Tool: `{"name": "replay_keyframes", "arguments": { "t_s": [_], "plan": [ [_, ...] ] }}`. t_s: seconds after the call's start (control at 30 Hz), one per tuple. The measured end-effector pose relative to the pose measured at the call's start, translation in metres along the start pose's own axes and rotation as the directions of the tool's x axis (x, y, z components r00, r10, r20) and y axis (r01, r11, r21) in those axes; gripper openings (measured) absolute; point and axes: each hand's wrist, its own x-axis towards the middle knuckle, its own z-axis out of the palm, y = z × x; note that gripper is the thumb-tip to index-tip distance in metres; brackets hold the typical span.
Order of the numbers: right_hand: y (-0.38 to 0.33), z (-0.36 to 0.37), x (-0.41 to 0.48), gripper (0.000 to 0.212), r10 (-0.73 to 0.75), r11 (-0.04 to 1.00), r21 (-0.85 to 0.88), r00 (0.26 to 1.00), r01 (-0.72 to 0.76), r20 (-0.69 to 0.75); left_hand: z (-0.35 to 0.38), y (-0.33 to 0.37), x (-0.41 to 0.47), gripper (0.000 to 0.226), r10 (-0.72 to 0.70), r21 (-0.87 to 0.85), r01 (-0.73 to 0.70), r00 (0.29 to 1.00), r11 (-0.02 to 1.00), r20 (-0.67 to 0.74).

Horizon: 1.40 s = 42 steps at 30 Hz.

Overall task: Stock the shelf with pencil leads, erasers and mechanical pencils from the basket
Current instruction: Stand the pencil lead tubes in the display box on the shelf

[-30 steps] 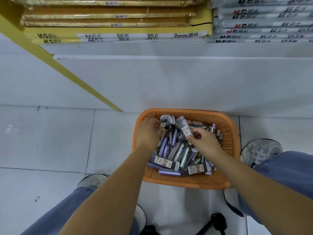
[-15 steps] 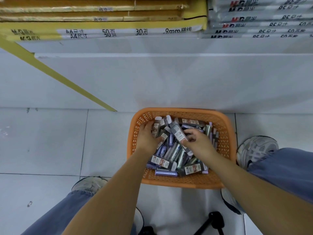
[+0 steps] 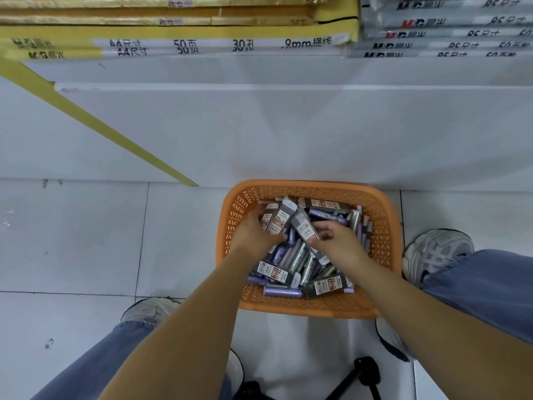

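Note:
An orange plastic basket (image 3: 383,226) stands on the white tiled floor against the base of the shelf, filled with several grey, purple and silver pencil-lead cases. My left hand (image 3: 252,235) is inside it at the left and grips a bunch of grey lead cases (image 3: 278,219) with white and red labels. My right hand (image 3: 336,241) is in the middle of the basket and pinches one grey lead case (image 3: 305,230) that lies slanted between both hands. More cases (image 3: 277,274) lie loose under my wrists.
The white shelf base (image 3: 288,134) rises right behind the basket. Above it lie stacked yellow paper packs (image 3: 178,39) and grey packs (image 3: 438,39). My shoes (image 3: 438,252) flank the basket. A black stand (image 3: 363,373) sits at the bottom edge.
Both hands have sunk deeper into the basket and drawn closer together. The left hand has gathered more cases; the right still holds its slanted case.

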Motion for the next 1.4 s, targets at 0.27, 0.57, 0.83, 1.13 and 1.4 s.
{"name": "replay_keyframes", "arguments": {
  "t_s": [0.27,0.57,0.83,1.13,1.4],
  "plan": [
    [-0.001,0.005,-0.001,0.028,0.032,0.998,0.059,0.999,-0.032,0.01,0.003,-0.012,-0.01,0.041,-0.059,-0.05,0.059,0.998,0.997,-0.001],
    [0.0,0.008,-0.004,0.028,0.046,0.996,0.073,0.999,-0.045,-0.016,0.026,-0.003,-0.021,0.042,-0.084,-0.159,0.067,0.991,0.985,-0.106],
    [-0.013,-0.001,-0.022,0.029,-0.003,0.996,0.087,0.999,0.0,0.04,0.007,-0.004,-0.037,0.034,-0.104,-0.531,0.144,0.989,0.835,0.104],
    [-0.097,-0.043,-0.09,0.03,-0.32,0.943,-0.018,0.921,0.332,0.222,-0.074,0.048,-0.102,0.032,0.204,-0.767,0.005,0.963,0.642,0.177],
    [-0.198,-0.089,-0.19,0.025,-0.586,0.766,-0.176,0.784,0.618,0.206,-0.158,0.114,-0.194,0.028,0.444,-0.614,-0.357,0.896,0.704,-0.011]
  ]
}}
